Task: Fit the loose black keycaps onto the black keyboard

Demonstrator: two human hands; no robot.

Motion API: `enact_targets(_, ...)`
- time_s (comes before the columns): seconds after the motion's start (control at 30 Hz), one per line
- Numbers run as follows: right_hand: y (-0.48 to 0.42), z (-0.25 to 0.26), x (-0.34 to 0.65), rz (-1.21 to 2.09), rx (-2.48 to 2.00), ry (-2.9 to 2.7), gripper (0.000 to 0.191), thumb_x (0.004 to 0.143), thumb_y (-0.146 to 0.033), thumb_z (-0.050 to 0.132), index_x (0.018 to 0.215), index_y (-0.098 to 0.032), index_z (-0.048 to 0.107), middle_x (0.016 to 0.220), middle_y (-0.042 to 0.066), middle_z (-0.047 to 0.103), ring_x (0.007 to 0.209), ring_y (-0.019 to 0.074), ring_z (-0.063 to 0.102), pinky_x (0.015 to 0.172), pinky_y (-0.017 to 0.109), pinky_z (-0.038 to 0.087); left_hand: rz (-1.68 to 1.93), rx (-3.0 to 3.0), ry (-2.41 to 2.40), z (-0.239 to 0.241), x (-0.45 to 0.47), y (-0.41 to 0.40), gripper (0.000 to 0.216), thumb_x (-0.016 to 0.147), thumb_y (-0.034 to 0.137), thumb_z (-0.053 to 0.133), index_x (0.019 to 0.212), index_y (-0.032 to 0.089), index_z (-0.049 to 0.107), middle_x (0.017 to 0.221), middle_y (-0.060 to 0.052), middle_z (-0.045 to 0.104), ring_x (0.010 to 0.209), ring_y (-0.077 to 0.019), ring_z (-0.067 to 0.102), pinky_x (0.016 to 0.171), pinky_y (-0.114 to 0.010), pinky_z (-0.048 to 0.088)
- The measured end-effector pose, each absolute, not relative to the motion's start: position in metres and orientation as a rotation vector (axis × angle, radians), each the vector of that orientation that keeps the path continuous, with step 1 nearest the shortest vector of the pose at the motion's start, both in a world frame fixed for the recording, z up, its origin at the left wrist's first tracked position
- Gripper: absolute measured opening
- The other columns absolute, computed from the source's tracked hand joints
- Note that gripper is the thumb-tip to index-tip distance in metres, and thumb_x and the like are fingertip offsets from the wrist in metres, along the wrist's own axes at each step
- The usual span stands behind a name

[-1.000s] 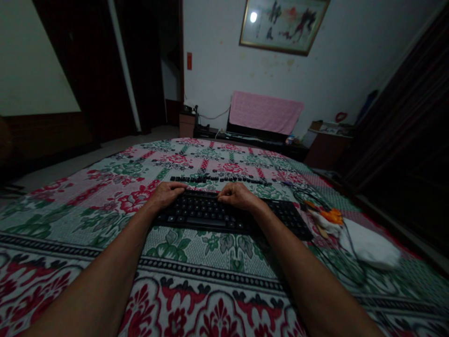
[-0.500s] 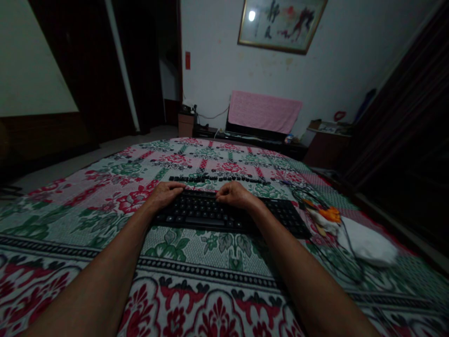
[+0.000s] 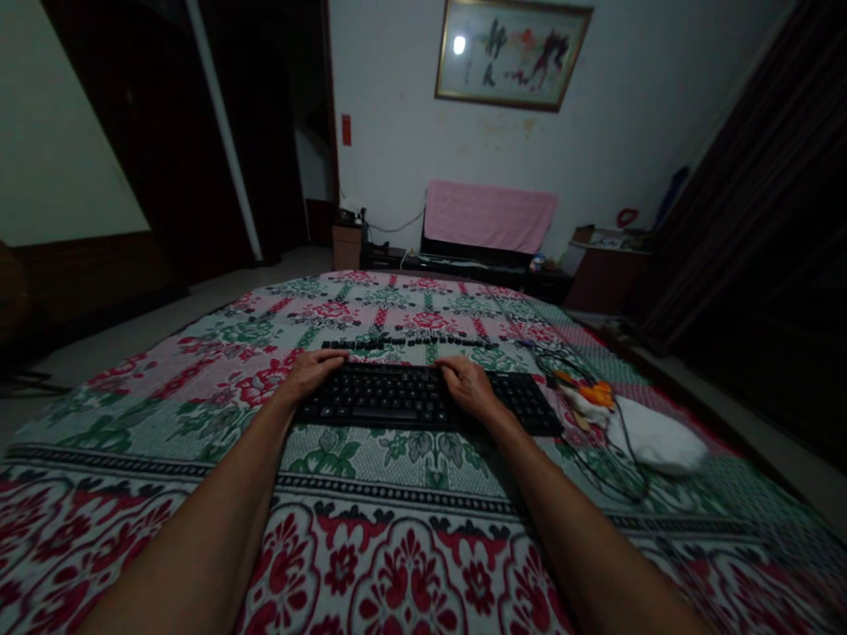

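A black computer keyboard (image 3: 384,399) lies flat on the flowered bed cover (image 3: 397,481), its keys facing up. At its left end my left hand (image 3: 312,374) grips the frame, with thumb and fingers close together near the far left corner. My right hand (image 3: 467,384) lies over the right-middle part, its fingers at the far edge, and hides the keys under it. Beyond the keyboard, small loose black keycaps (image 3: 354,345) stretch in a row across the cover. The undersides of my fingers are hidden.
Right of the keyboard lie a black cable (image 3: 612,489), an orange item (image 3: 596,393) and a white cloth-like bundle (image 3: 658,437). Past the bed's far edge, a pink towel (image 3: 490,214) hangs over a dark flat object. A framed picture (image 3: 513,55) hangs above.
My right hand has opened from a pinch near the keyboard's upper middle and shifted right along its far edge. My left hand keeps its place on the keyboard. The view has tilted slightly.
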State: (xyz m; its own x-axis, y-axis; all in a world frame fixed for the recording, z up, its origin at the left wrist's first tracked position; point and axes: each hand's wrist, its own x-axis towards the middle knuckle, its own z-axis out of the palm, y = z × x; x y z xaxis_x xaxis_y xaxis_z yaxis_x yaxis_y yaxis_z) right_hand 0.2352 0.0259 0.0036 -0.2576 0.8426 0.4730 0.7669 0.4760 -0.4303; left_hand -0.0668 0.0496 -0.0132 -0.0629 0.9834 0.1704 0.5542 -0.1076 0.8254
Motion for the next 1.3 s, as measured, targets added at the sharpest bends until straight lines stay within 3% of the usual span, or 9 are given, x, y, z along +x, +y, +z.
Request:
enact_targets(0.33,-0.006,0.001,0.239,0.079,-1.462,-2.162,0.029,0.083,-0.019,0.036,0.103,-0.017,0.057,0.104,0.006,0.061,0.097,0.0146,0.053,0.085,0.026,0.035,1.132,1.672,1.710,-0.010,-0.065,0.033,0.034,0.064,0.026,0.055,0.097,0.020,0.066,0.105,-0.002,0.064,0.106,-0.0214,0.053,0.096,-0.032,0.036)
enact_targets(0.77,-0.015,0.010,0.228,0.108,-1.644,-2.182,0.029,0.084,-0.021,0.035,0.103,-0.018,0.056,0.113,0.007,0.055,0.108,0.0171,0.045,0.088,0.031,0.029,1.131,1.752,1.715,-0.014,-0.066,0.020,0.040,0.066,0.030,0.055,0.104,0.021,0.062,0.115,-0.003,0.059,0.112,-0.0212,0.048,0.100,-0.035,0.031)
enact_targets(1.07,-0.018,-0.004,0.225,-0.007,-1.533,-2.047,0.026,0.086,-0.023,0.033,0.097,-0.020,0.056,0.107,0.005,0.056,0.105,0.0157,0.044,0.092,0.034,0.022,1.074,1.738,1.808,-0.007,-0.061,0.014,0.039,0.070,0.034,0.051,0.106,0.024,0.060,0.117,-0.002,0.057,0.113,-0.0217,0.047,0.099,-0.036,0.032)
enact_targets(1.3,-0.010,0.003,0.225,0.036,-1.643,-2.021,0.028,0.085,-0.026,0.034,0.089,-0.017,0.060,0.097,0.008,0.059,0.097,0.0178,0.049,0.085,0.031,0.027,1.047,1.800,1.777,-0.005,-0.061,0.015,0.041,0.068,0.032,0.052,0.105,0.017,0.061,0.114,-0.006,0.059,0.108,-0.0210,0.051,0.095,-0.032,0.037)
